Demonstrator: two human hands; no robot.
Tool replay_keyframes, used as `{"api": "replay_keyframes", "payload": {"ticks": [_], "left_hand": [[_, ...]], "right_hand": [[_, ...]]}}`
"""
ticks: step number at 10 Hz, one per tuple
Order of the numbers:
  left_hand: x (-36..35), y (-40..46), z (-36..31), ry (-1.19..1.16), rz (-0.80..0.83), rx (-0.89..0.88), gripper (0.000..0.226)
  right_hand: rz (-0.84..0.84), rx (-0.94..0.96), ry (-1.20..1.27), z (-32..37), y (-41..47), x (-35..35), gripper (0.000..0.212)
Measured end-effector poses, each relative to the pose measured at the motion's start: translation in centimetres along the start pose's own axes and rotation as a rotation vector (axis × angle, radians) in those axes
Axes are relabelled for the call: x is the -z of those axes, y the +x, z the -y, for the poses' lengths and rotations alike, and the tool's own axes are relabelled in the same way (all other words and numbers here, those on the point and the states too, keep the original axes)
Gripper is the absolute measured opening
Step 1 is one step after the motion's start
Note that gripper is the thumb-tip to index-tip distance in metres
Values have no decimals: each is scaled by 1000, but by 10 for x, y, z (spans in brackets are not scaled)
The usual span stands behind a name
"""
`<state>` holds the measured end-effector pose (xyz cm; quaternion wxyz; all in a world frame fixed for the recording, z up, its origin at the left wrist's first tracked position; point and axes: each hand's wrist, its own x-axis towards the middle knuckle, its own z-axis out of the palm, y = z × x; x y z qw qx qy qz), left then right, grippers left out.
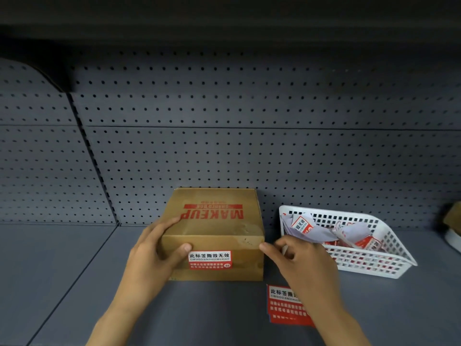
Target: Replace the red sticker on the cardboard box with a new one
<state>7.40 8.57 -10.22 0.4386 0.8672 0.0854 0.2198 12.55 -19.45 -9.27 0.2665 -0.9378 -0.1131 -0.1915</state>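
Observation:
A brown cardboard box (217, 228) printed "MAKEUP" in red stands on the grey shelf. A red and white sticker (209, 260) is stuck on its front face. My left hand (152, 255) grips the box's front left corner, thumb on the front face beside the sticker. My right hand (299, 260) hovers at the box's front right edge, fingers curled and a fingertip touching the corner; it holds nothing. A stack of new red stickers (282, 305) lies flat on the shelf in front of the box, partly hidden under my right wrist.
A white plastic basket (379, 263) with crumpled used stickers and backing paper sits right of the box. A grey pegboard wall (249, 146) stands behind. Another brown object (452, 216) shows at the far right edge. A shelf seam (69, 278) runs on the left.

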Motion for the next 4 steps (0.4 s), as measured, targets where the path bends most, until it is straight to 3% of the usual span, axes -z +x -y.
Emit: {"api": "replay_keyframes", "payload": {"ticks": [3, 4], "left_hand": [[-7, -7, -17, 14, 16, 75, 56], [3, -3, -36, -7, -95, 78, 56]], "right_hand": [[113, -23, -81, 3, 7, 14, 41], [73, -2, -63, 2, 12, 48, 40]]}}
